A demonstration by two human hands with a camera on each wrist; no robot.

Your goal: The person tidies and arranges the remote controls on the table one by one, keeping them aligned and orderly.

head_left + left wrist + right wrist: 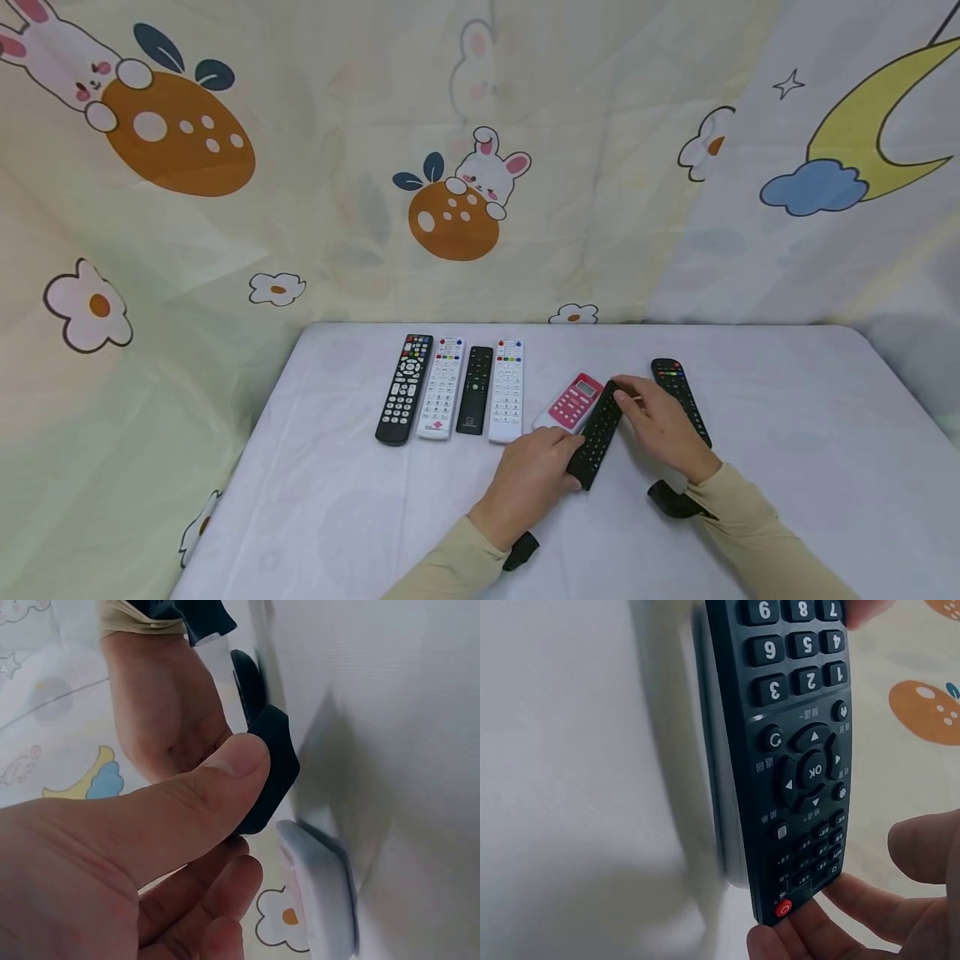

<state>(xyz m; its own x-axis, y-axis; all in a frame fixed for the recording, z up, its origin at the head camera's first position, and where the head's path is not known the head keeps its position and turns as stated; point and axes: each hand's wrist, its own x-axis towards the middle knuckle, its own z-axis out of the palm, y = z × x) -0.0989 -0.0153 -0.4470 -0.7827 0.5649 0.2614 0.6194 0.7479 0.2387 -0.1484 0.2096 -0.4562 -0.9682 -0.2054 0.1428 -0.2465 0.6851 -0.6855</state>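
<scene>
In the head view, a black remote control [598, 435] is tilted above the white table, its button face up. My left hand [528, 477] pinches its near end, with the thumb [236, 761] on the edge in the left wrist view. At the far end is my right hand [662, 423]. Its fingers [870, 900] touch the remote's end from behind, and the thumb [922, 847] stands off from the buttons. Just left of the held remote lies a white-and-pink remote [576, 403] with a small display, partly covered by my left hand.
A row to the left holds a large black remote [405, 390], a white remote [441, 392], a slim black remote [475, 392] and another white remote [507, 393]. Behind my right hand lies another black remote [681, 393]. A patterned curtain [585, 192] hangs behind the table.
</scene>
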